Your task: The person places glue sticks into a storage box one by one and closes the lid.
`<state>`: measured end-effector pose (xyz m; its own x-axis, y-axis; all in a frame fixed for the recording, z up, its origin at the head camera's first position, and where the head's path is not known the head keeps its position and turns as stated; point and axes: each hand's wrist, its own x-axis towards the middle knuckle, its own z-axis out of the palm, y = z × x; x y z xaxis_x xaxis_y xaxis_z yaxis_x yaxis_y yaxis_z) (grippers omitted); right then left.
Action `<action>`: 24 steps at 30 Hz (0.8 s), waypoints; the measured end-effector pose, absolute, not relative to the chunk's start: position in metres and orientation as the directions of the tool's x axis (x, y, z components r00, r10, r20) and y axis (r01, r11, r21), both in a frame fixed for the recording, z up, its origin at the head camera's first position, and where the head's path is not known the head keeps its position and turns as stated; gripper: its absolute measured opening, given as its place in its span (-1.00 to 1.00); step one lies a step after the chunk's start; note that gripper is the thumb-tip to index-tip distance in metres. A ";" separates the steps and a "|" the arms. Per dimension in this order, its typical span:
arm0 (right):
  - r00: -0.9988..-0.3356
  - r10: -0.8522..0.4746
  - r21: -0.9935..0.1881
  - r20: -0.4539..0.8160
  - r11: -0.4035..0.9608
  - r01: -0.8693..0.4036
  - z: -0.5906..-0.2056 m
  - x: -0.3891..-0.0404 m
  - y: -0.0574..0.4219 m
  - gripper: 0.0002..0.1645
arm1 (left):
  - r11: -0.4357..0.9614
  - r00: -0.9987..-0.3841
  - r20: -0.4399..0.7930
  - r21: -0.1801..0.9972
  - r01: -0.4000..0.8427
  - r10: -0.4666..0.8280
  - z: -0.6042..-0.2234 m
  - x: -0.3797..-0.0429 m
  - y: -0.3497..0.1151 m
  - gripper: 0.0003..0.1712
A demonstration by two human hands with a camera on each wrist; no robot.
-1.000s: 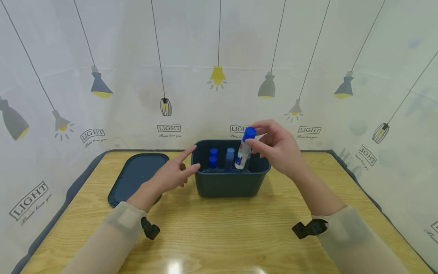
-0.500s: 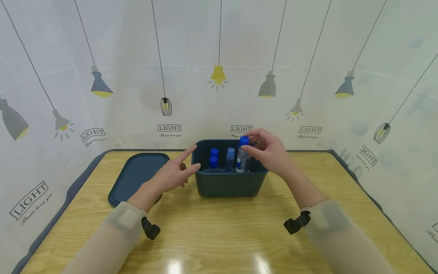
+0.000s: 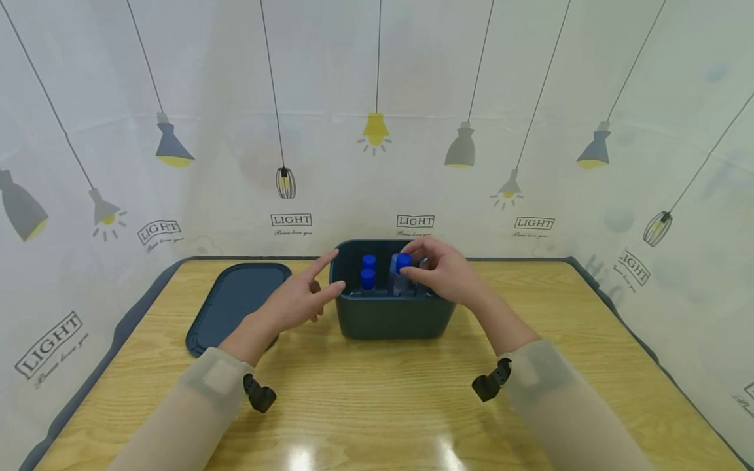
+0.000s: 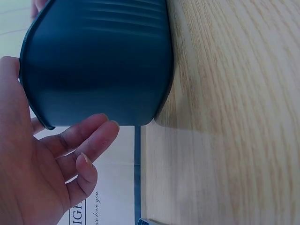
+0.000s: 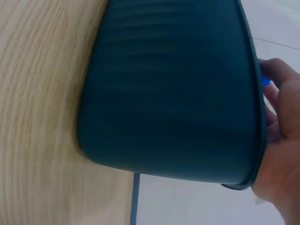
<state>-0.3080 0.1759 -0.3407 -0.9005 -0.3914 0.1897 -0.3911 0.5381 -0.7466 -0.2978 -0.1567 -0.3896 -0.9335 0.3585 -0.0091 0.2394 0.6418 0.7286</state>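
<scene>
A dark blue-green plastic bin (image 3: 394, 319) stands upright on the wooden table. My right hand (image 3: 446, 271) reaches over its right rim and pinches a glue stick (image 3: 403, 261) by its blue cap, low inside the bin. In the right wrist view, a bit of blue cap (image 5: 266, 80) shows between thumb and fingers beyond the rim. Two more blue-capped sticks (image 3: 368, 278) stand at the left inside, and a lighter blue-capped one is partly hidden behind the held stick. My left hand (image 3: 291, 302) touches the bin's left rim with thumb and forefinger extended, other fingers loosely bent.
A dark blue lid (image 3: 238, 297) lies flat left of the bin, partly under my left forearm. The wooden table (image 3: 377, 399) extends in front. A white fabric backdrop (image 3: 330, 85) printed with lamps rises behind and on both sides.
My right hand has moved left and down, lowering the glue stick from above the rim into the bin and bringing it from tilted to upright. The left hand has stayed at the rim.
</scene>
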 end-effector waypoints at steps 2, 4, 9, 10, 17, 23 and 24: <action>-0.900 -0.406 -0.731 0.161 0.563 -0.385 -0.344 -0.310 0.176 -0.62 | 0.641 -0.933 -0.009 0.729 0.241 0.360 -0.389 -0.297 -0.156 -0.08; -0.897 -0.423 -0.711 0.130 0.590 -0.382 -0.345 -0.310 0.176 -0.63 | 0.642 -0.932 -0.007 0.727 0.243 0.361 -0.389 -0.297 -0.155 -0.08; -0.886 -0.456 -0.663 0.085 0.638 -0.392 -0.345 -0.310 0.173 -0.66 | 0.647 -0.934 -0.004 0.722 0.245 0.358 -0.390 -0.297 -0.156 -0.08; -0.886 -0.456 -0.658 0.081 0.644 -0.391 -0.345 -0.310 0.172 -0.67 | 0.649 -0.934 -0.003 0.720 0.246 0.357 -0.390 -0.298 -0.156 -0.08; -0.885 -0.464 -0.643 0.046 0.664 -0.381 -0.344 -0.310 0.168 -0.70 | 0.652 -0.935 0.003 0.716 0.249 0.354 -0.392 -0.299 -0.157 -0.09; -0.897 -0.441 -0.622 0.043 0.690 -0.369 -0.344 -0.310 0.167 -0.70 | 0.647 -0.934 0.008 0.719 0.253 0.356 -0.394 -0.299 -0.157 -0.09; -0.899 -0.436 -0.623 0.040 0.693 -0.364 -0.344 -0.309 0.167 -0.69 | 0.647 -0.934 0.008 0.720 0.253 0.357 -0.394 -0.299 -0.157 -0.09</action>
